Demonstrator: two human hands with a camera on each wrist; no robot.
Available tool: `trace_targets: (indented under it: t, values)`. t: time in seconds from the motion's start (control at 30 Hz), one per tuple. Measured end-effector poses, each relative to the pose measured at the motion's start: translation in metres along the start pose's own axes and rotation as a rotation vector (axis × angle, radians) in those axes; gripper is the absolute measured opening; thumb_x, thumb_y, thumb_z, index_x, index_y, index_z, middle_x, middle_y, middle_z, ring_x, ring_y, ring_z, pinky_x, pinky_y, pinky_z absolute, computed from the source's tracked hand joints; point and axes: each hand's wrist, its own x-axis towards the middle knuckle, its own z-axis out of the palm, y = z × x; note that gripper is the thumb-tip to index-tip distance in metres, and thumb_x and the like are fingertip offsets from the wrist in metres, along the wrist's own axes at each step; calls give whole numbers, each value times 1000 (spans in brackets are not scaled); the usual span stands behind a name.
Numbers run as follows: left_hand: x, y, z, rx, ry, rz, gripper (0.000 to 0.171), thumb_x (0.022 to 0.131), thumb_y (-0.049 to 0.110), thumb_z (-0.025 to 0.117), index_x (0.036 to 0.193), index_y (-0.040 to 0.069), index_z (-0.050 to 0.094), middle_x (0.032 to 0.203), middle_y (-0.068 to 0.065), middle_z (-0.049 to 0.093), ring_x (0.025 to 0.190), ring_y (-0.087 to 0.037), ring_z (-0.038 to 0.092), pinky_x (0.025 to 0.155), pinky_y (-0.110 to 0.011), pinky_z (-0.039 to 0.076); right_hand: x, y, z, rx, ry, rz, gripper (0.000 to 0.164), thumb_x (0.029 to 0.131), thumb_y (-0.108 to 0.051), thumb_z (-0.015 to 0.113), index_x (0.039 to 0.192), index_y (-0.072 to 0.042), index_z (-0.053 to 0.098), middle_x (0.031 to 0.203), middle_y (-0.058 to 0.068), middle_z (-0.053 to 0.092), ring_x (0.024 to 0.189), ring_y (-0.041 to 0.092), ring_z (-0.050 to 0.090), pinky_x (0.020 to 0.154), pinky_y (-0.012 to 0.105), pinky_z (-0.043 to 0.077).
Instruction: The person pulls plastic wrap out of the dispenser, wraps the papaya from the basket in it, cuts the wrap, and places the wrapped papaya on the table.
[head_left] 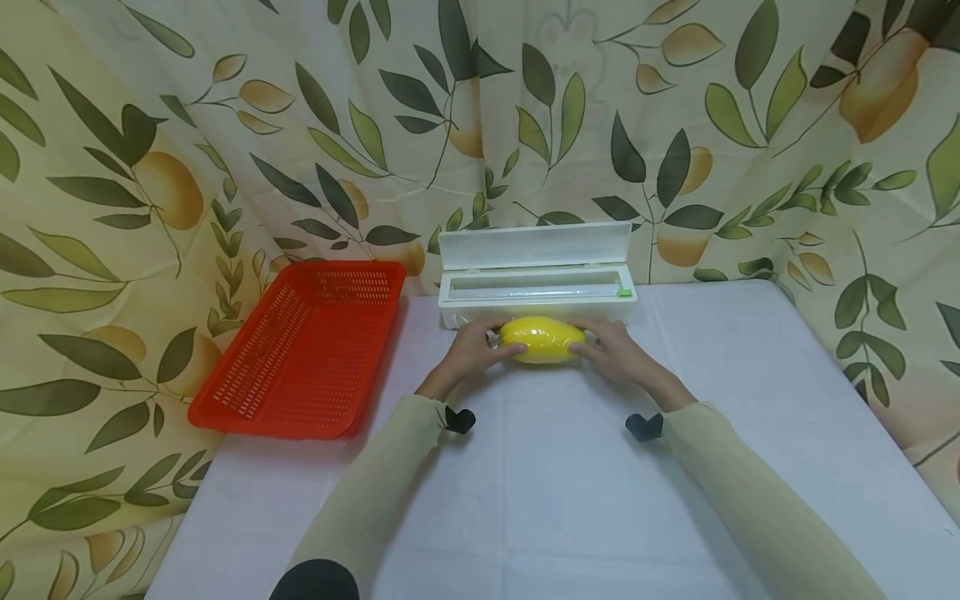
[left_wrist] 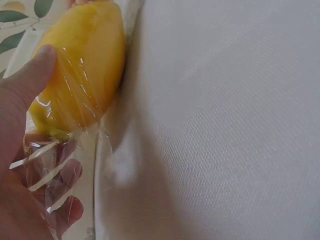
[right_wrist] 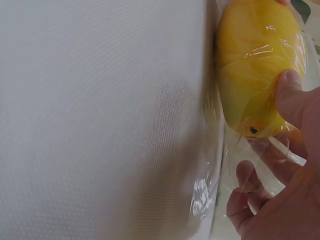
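Note:
A yellow mango (head_left: 543,340) in clear plastic film lies just in front of the white box, held between both hands. My left hand (head_left: 474,347) grips its left end, thumb on the near side and fingers behind. In the left wrist view, loose film (left_wrist: 55,160) hangs from that end over the fingers. My right hand (head_left: 617,352) holds the other end; the right wrist view shows its thumb (right_wrist: 290,90) pressing the film-covered skin near a dark stem spot. Some fingertips of both hands are hidden behind the fruit.
The white cling film box (head_left: 536,304) stands at the back of the table with its lid (head_left: 534,247) raised and a green slider (head_left: 624,292) at its right. A red slotted basket (head_left: 367,367) is on the left. A patterned curtain (head_left: 555,183) hangs behind the white tablecloth (head_left: 555,492).

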Motion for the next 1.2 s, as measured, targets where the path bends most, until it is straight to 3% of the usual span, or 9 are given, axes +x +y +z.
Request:
trace_targets:
  t: [0.37, 0.7, 0.87, 1.0, 1.2]
  values:
    - [3, 2, 0, 16, -20, 24, 60, 89, 47, 79, 136, 13, 67, 122, -2, 71, 95, -17, 58, 79, -29, 49, -3, -1, -3, -7, 0, -4, 51, 104, -21, 62, 148, 1, 49, 149, 26, 49, 139, 45, 40, 112, 64, 19]
    - [4, 3, -3, 35, -44, 46, 54, 91, 42, 78, 136, 14, 67, 114, 0, 71, 90, -17, 56, 75, -27, 46, -7, -4, -10, -35, -19, 38, 57, 103, -26, 63, 153, -4, 45, 152, 23, 47, 126, 40, 44, 99, 54, 35]
    - [4, 1, -3, 45, -69, 39, 54, 92, 44, 77, 137, 16, 67, 113, 1, 70, 90, -16, 56, 75, -26, 46, -10, -3, -19, -76, -3, -12, 60, 97, -26, 73, 149, -5, 51, 147, 19, 55, 121, 41, 48, 96, 54, 40]
    - [4, 0, -3, 44, -77, 20, 56, 91, 46, 76, 138, 16, 66, 112, 1, 69, 90, -16, 55, 76, -26, 46, -10, -2, -32, -102, 65, -19, 54, 94, -24, 77, 142, -7, 59, 144, 17, 59, 121, 41, 52, 96, 56, 44]
    - [6, 1, -2, 25, -85, 24, 54, 92, 45, 77, 136, 16, 67, 112, 2, 68, 92, -15, 55, 78, -27, 47, -9, -2, -43, -130, 253, 26, 42, 97, -26, 74, 133, -8, 66, 134, 19, 63, 114, 41, 57, 93, 60, 45]
